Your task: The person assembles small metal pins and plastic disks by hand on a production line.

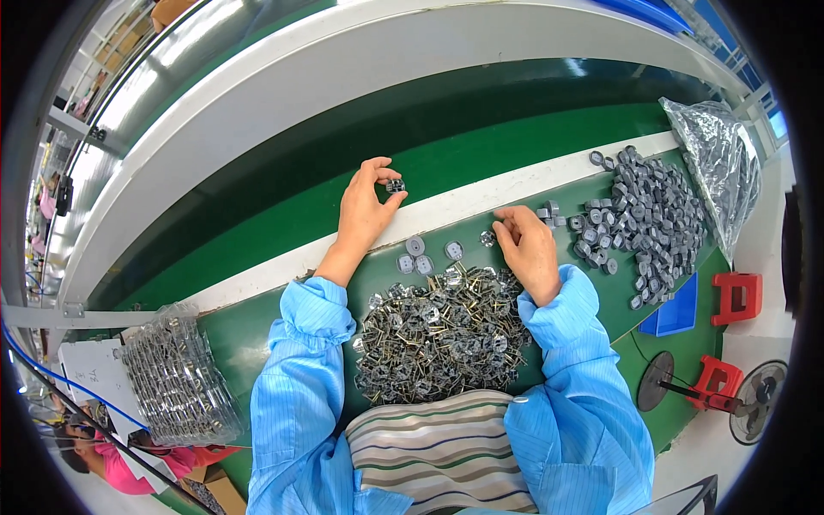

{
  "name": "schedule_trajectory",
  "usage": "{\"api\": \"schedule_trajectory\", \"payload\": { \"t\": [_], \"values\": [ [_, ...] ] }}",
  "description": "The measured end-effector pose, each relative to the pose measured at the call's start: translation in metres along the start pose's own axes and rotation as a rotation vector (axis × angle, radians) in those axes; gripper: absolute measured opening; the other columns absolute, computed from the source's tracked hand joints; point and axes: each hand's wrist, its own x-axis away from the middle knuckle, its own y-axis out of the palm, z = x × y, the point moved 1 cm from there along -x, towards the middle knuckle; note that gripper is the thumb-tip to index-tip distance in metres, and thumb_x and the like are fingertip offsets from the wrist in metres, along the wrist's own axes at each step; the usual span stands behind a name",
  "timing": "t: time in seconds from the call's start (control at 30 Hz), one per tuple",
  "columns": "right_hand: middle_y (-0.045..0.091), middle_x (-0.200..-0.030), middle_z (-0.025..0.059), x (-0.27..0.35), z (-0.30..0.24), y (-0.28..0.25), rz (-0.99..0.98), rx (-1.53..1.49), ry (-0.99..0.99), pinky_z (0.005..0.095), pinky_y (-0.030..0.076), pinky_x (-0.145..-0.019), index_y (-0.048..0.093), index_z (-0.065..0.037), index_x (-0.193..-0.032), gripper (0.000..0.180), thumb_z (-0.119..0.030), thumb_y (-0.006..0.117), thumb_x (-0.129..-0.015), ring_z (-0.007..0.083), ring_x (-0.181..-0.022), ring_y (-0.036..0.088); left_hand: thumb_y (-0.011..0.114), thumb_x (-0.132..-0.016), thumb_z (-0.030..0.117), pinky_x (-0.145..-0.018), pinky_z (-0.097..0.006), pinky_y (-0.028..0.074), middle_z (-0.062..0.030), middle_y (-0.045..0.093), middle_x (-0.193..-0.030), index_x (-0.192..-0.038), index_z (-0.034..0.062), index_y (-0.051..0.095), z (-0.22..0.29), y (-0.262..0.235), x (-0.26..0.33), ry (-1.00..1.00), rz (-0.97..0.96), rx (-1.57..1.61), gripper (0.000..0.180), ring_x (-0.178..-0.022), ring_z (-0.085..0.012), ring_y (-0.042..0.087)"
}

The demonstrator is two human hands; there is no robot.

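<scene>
My left hand [367,211] reaches over the green strip beyond the white rail, thumb and fingers closed on a small dark round part [395,185]. My right hand [529,256] is over the near green worktop, its fingers curled and thumb drawn in. At its thumb tip is a small black-and-shiny part [487,238], apparently pinched there. Between the hands lie several grey round caps [415,247]. In front of my body is a large heap of small black-and-clear parts with brass-coloured pins [438,335].
A big pile of grey caps [639,215] spreads at the right, beside a clear plastic bag [712,154]. Bagged trays of metal parts [182,378] lie at the left. A white rail [463,196] crosses the bench. Blue bin [676,307], red stools [736,297] and fan [759,402] stand right.
</scene>
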Motion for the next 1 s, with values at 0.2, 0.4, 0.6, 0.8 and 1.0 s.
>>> {"api": "schedule_trajectory", "payload": {
  "t": [0.2, 0.4, 0.6, 0.8, 1.0],
  "values": [
    [0.063, -0.097, 0.0117, 0.002, -0.022, 0.0, 0.128, -0.051, -0.468, 0.0422, 0.05, -0.076, 0.077, -0.006, -0.111, 0.029, 0.004, 0.077, -0.083, 0.0317, -0.087, 0.063, 0.086, -0.084, 0.007, -0.084, -0.034, 0.054, -0.0017, 0.077, -0.117, -0.141, 0.008, 0.055, 0.066, -0.002, 0.023, 0.137, -0.155, 0.229, 0.064, -0.104, -0.0216, 0.07],
    [0.064, -0.097, 0.0081, 0.004, -0.027, -0.001, 0.08, -0.027, -0.593, 0.0402, 0.046, -0.075, 0.078, -0.009, -0.113, 0.036, 0.004, 0.08, -0.08, 0.0262, -0.085, 0.062, 0.086, -0.084, 0.006, -0.083, -0.035, 0.058, -0.0028, 0.077, -0.12, -0.145, 0.0074, 0.053, 0.084, 0.001, 0.038, 0.197, -0.227, 0.282, 0.069, -0.098, -0.0222, 0.071],
    [0.066, -0.099, 0.0057, 0.006, -0.026, -0.003, 0.093, 0.005, -0.649, 0.0393, 0.045, -0.076, 0.077, -0.008, -0.113, 0.036, -0.001, 0.08, -0.078, 0.0252, -0.088, 0.063, 0.085, -0.085, 0.002, -0.09, -0.035, 0.063, -0.0058, 0.075, -0.122, -0.145, 0.0059, 0.052, 0.093, -0.002, 0.041, 0.148, -0.266, 0.373, 0.069, -0.101, -0.023, 0.073],
    [0.066, -0.1, 0.0054, 0.007, -0.028, -0.005, 0.104, 0.065, -0.685, 0.0409, 0.045, -0.077, 0.077, -0.01, -0.115, 0.039, -0.002, 0.078, -0.077, 0.0255, -0.089, 0.064, 0.084, -0.085, 0.001, -0.093, -0.035, 0.064, -0.0086, 0.074, -0.121, -0.145, 0.0059, 0.051, 0.095, -0.004, 0.042, 0.245, -0.244, 0.326, 0.068, -0.108, -0.0255, 0.072],
    [0.065, -0.105, 0.0055, 0.007, -0.028, -0.004, 0.029, 0.128, -0.685, 0.0413, 0.044, -0.078, 0.077, -0.012, -0.114, 0.038, -0.001, 0.075, -0.078, 0.0254, -0.093, 0.065, 0.084, -0.084, -0.001, -0.09, -0.034, 0.065, -0.0092, 0.075, -0.12, -0.143, 0.0054, 0.053, 0.096, -0.003, 0.045, 0.266, -0.248, 0.329, 0.066, -0.107, -0.0259, 0.072]
  ]
}}
